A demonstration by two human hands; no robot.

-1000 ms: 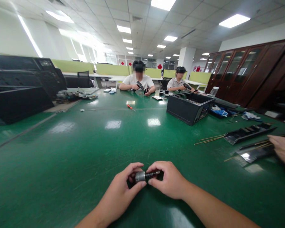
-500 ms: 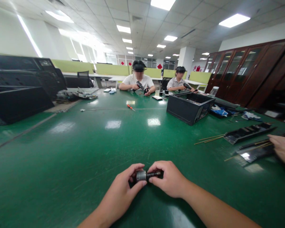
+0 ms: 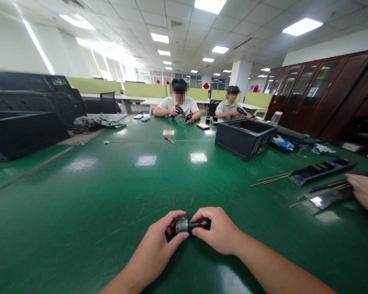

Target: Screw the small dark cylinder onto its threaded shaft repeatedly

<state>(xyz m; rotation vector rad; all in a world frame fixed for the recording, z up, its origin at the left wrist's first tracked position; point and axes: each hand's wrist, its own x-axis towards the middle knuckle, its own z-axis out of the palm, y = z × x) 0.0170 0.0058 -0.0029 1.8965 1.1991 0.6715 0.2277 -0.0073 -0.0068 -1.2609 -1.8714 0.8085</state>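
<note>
Barely any change. The left hand [image 3: 158,245] and right hand [image 3: 219,230] sit a hair higher than a second ago. The metal cylinder [image 3: 181,226] and threaded rod [image 3: 198,224] rose with them. Right fingertips shifted slightly along the rod.

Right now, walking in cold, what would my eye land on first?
First, the two bare hands low in the middle: the left hand and the right hand pinch a small metal cylinder between them, over the shiny green table. Beyond, a black box sits right of centre, and two people work with tools at the far end.
</note>
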